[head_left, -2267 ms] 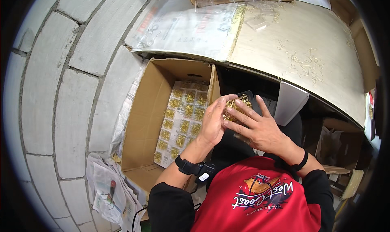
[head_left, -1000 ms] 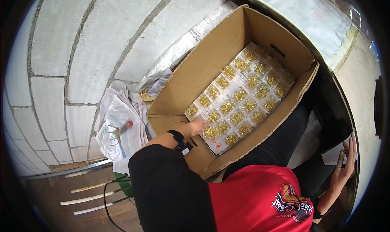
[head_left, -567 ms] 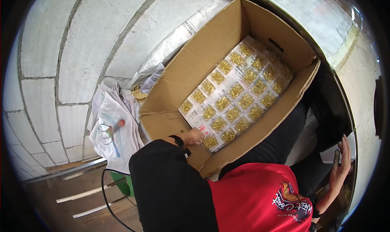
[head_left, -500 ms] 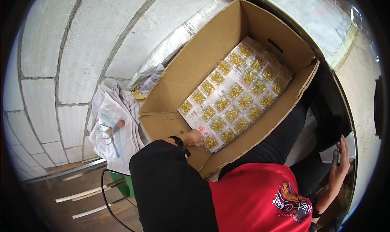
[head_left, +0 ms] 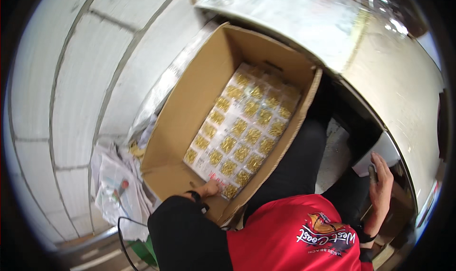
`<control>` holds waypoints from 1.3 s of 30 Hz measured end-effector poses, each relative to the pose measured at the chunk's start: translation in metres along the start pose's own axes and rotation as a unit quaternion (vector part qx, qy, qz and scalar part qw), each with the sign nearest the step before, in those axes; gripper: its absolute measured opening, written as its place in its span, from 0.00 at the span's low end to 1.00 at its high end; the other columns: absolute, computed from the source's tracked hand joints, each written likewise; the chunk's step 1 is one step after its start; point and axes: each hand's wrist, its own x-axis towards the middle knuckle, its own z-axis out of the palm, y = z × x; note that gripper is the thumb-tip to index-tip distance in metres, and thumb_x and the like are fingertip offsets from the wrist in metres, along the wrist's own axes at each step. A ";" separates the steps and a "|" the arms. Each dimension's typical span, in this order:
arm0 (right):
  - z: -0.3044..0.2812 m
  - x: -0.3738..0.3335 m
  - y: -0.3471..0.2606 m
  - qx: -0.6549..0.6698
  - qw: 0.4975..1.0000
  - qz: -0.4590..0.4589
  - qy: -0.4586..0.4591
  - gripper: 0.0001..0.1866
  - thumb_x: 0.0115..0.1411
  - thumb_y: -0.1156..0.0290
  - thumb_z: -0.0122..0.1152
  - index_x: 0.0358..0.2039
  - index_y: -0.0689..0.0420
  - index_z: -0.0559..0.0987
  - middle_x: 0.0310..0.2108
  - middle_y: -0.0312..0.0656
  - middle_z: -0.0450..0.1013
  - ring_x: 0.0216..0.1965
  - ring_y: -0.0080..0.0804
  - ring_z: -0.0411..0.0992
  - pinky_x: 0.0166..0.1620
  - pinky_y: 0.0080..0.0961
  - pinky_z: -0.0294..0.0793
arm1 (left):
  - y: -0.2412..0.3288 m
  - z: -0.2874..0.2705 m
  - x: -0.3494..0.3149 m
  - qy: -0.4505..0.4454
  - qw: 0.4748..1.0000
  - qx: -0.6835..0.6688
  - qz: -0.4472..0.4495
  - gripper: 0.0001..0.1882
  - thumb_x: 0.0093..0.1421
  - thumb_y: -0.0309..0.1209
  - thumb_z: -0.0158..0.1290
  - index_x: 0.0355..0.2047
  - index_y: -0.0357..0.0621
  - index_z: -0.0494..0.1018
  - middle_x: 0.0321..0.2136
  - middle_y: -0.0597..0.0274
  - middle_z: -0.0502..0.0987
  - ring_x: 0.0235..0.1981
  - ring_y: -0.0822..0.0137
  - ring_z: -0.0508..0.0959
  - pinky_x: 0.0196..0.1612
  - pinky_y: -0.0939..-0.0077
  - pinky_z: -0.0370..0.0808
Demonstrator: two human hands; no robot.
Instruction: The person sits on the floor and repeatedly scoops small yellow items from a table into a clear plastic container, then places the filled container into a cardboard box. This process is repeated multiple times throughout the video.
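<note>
Inside a deep cardboard box [head_left: 183, 104], small clear bags of gold-coloured, screw-like pieces [head_left: 240, 152] lie in rows on a pale printed sheet [head_left: 202, 164]. My left hand [head_left: 210, 189] reaches down to the near corner of that layer, beside the closest bag [head_left: 231, 191]. Its fingers are bent together there; what they grip, if anything, is hidden. Off to the right, my right hand [head_left: 381, 185] is held beside a white flat-sided piece [head_left: 377, 154]. Its fingers are stretched out, and the thumb looks dark, covered or stained. Nothing shows in that hand.
A pale tabletop [head_left: 399, 81] runs along the right and far side, its edge close to the box. On the left is a white block wall [head_left: 71, 81]. White plastic sacks [head_left: 111, 195] lie beside the box, with a black cable [head_left: 119, 228] and a green container [head_left: 145, 249] nearer me.
The view has shifted, so the box sits lower and further left in the picture. My left hand stays at the same corner of the layer; the right hand stays near the white piece.
</note>
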 end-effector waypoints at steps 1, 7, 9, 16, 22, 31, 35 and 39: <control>-0.005 -0.001 0.003 0.003 1.000 -0.017 -0.005 0.20 0.51 0.83 0.54 0.47 0.62 0.73 0.47 0.53 0.71 0.49 0.50 0.71 0.52 0.33 0.69 | -0.028 -0.020 0.021 -0.024 0.949 0.225 0.221 0.05 0.52 0.21 0.47 0.24 0.38 0.73 0.15 0.60 0.72 0.16 0.70 0.71 0.18 0.73 0.68; -0.051 0.019 0.031 -0.037 0.988 -0.120 0.093 0.22 0.51 0.77 0.57 0.49 0.59 0.72 0.48 0.50 0.71 0.46 0.47 0.72 0.46 0.35 0.75 | 0.153 -0.052 0.011 0.149 0.985 0.052 0.070 0.07 0.56 0.27 0.48 0.32 0.39 0.73 0.27 0.55 0.72 0.25 0.68 0.72 0.27 0.73 0.70; -0.079 0.026 0.065 -0.032 0.982 -0.108 0.153 0.21 0.54 0.75 0.57 0.51 0.59 0.71 0.49 0.50 0.70 0.47 0.48 0.71 0.48 0.35 0.73 | 0.207 -0.069 -0.002 0.217 0.969 0.061 0.098 0.08 0.57 0.28 0.48 0.35 0.39 0.73 0.31 0.54 0.72 0.28 0.67 0.73 0.31 0.72 0.71; -0.203 0.069 0.306 -0.158 0.932 0.206 0.253 0.27 0.61 0.63 0.51 0.60 0.56 0.62 0.62 0.50 0.57 0.62 0.47 0.57 0.63 0.34 0.56 | 0.331 -0.112 -0.066 0.352 0.899 0.087 0.244 0.15 0.61 0.35 0.50 0.44 0.40 0.73 0.44 0.48 0.72 0.39 0.64 0.74 0.42 0.72 0.74; -0.283 0.101 0.459 -0.176 0.907 0.310 0.223 0.33 0.63 0.58 0.46 0.64 0.59 0.53 0.66 0.51 0.48 0.67 0.45 0.45 0.67 0.31 0.45 | 0.516 0.038 -0.116 0.369 0.822 0.164 0.402 0.12 0.62 0.32 0.49 0.35 0.34 0.75 0.34 0.54 0.77 0.35 0.66 0.75 0.40 0.73 0.72; -0.307 0.194 0.572 -0.183 0.906 0.318 0.210 0.37 0.64 0.48 0.40 0.65 0.59 0.49 0.66 0.54 0.44 0.68 0.48 0.40 0.68 0.34 0.40 | 0.667 0.125 -0.044 0.291 0.812 0.098 0.496 0.11 0.61 0.34 0.46 0.32 0.37 0.71 0.20 0.58 0.73 0.15 0.68 0.73 0.18 0.77 0.71; -0.286 0.256 0.503 -0.203 0.935 0.273 0.098 0.37 0.64 0.44 0.36 0.66 0.55 0.49 0.68 0.50 0.41 0.69 0.46 0.38 0.68 0.40 0.37 | 0.711 0.156 -0.018 0.225 0.845 0.148 0.463 0.19 0.59 0.35 0.50 0.45 0.33 0.64 0.21 0.58 0.73 0.16 0.70 0.73 0.17 0.76 0.68; -0.222 0.272 0.402 -0.188 0.974 0.123 0.021 0.36 0.64 0.43 0.37 0.66 0.51 0.50 0.68 0.49 0.41 0.69 0.47 0.37 0.67 0.45 0.37 | 0.741 0.184 0.004 0.301 0.759 0.366 0.447 0.23 0.57 0.41 0.53 0.43 0.33 0.68 0.20 0.53 0.74 0.21 0.61 0.76 0.25 0.68 0.71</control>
